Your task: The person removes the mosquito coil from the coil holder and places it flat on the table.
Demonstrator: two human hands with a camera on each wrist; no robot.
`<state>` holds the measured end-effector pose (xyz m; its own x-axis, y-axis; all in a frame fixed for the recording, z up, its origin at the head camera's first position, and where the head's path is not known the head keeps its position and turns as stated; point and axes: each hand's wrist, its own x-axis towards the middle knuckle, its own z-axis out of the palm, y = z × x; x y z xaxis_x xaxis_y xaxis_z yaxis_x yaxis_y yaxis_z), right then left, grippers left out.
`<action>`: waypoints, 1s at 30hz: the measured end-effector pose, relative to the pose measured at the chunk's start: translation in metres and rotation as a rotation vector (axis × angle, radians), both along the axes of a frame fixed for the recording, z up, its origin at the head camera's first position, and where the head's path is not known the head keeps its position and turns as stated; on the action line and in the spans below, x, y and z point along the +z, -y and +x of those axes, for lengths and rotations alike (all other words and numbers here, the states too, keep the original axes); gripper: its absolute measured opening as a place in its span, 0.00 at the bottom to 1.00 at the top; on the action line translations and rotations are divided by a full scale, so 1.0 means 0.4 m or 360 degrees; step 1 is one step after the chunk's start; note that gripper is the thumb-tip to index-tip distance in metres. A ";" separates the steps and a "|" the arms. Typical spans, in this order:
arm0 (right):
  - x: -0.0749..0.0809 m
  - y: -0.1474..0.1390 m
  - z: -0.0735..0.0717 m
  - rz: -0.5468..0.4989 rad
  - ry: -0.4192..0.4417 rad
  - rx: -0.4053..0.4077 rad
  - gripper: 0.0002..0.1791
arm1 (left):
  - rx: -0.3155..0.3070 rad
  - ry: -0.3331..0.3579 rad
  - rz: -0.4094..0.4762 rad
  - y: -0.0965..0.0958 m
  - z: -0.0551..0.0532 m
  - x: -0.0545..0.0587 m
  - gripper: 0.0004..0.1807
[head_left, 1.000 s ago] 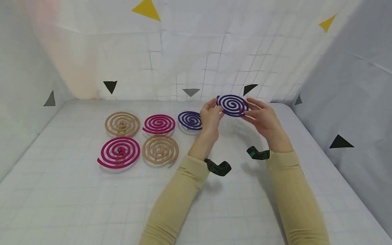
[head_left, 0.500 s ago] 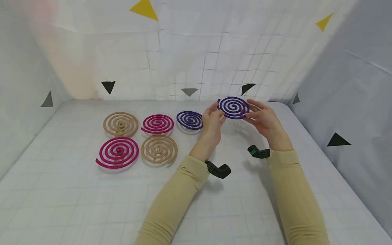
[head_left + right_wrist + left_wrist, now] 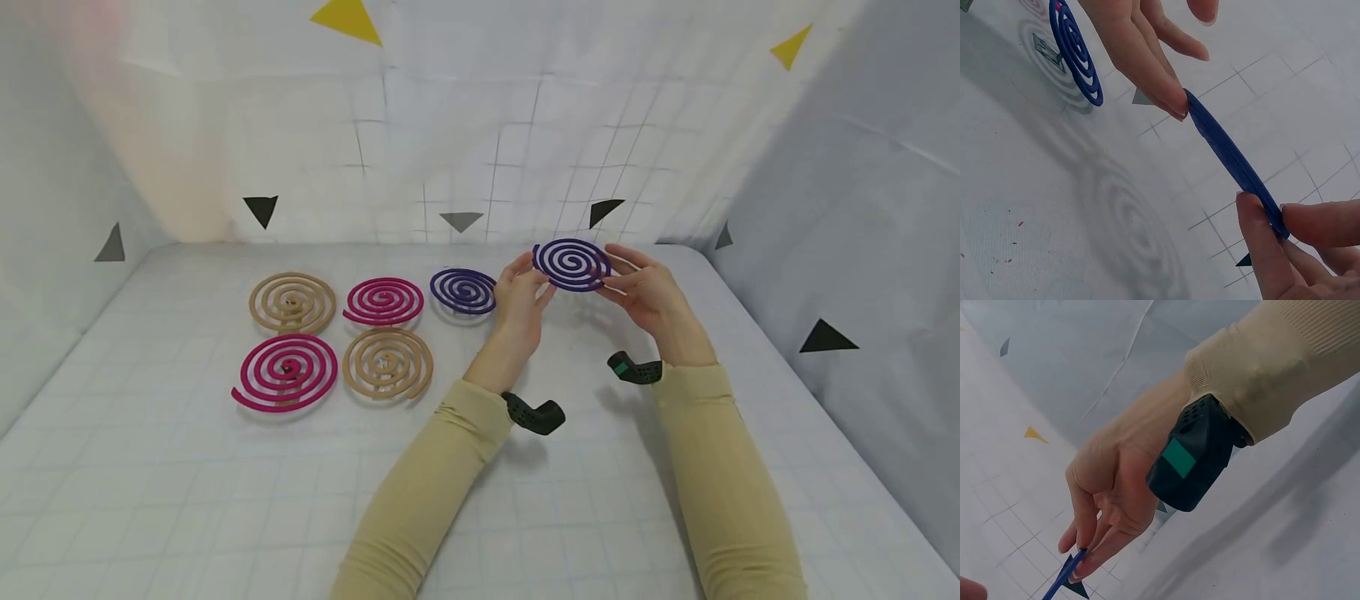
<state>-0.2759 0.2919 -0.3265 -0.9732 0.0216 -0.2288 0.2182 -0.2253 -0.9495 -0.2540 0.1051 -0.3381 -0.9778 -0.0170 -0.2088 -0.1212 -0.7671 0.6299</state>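
Left grip (image 3: pixel 519 305) and right grip (image 3: pixel 651 293) hold 1 purple spiral (image 3: pixel 572 263) (aloft, tilted).

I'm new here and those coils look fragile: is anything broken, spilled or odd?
The held coil shows no break. Only the red flecks on the table, lower left in the right wrist view, seem odd: perhaps stray crumbs, too small to identify.

We record: one white tabletop (image 3: pixel 187 517), faintly gridded; one white back wall (image 3: pixel 465 83), partly gridded, bearing yellow triangles (image 3: pixel 348 21); one greyish, creased right wall (image 3: pixel 862 208).
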 end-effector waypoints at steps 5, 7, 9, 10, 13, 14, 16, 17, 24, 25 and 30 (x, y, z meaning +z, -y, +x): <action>-0.004 -0.005 -0.003 -0.0021 0.0037 0.0015 0.37 | -0.0020 0.0006 0.0028 -0.002 -0.002 -0.004 0.32; -0.006 -0.006 -0.004 -0.0028 0.0059 0.0014 0.37 | -0.0021 0.0014 0.0028 -0.003 -0.002 -0.006 0.33; -0.008 -0.006 -0.005 -0.0035 0.0068 0.0012 0.37 | -0.0019 0.0021 0.0026 -0.004 -0.002 -0.009 0.33; -0.010 -0.006 -0.005 -0.0040 0.0067 0.0012 0.37 | -0.0022 0.0020 0.0031 -0.004 -0.002 -0.010 0.33; -0.015 -0.006 -0.006 -0.0070 0.0056 0.0014 0.37 | -0.0016 0.0027 0.0048 -0.005 -0.003 -0.012 0.33; -0.016 -0.005 -0.006 -0.0090 0.0052 0.0019 0.38 | -0.0014 0.0030 0.0056 -0.005 -0.004 -0.012 0.33; -0.017 -0.007 -0.006 -0.0135 0.0043 0.0019 0.38 | -0.0010 0.0037 0.0072 -0.008 -0.004 -0.010 0.33; -0.017 -0.008 -0.006 -0.0146 0.0038 0.0015 0.38 | -0.0007 0.0039 0.0080 -0.010 -0.005 -0.009 0.34; -0.023 -0.014 -0.007 -0.0203 0.0046 0.0026 0.39 | 0.0029 0.0077 0.0113 -0.018 -0.005 -0.013 0.34; -0.025 -0.014 -0.007 -0.0197 0.0053 0.0025 0.39 | 0.0029 0.0084 0.0110 -0.018 -0.005 -0.016 0.34; -0.041 -0.014 -0.010 -0.0167 0.0066 0.0028 0.39 | -0.0014 0.0065 -0.0045 -0.020 -0.007 -0.036 0.35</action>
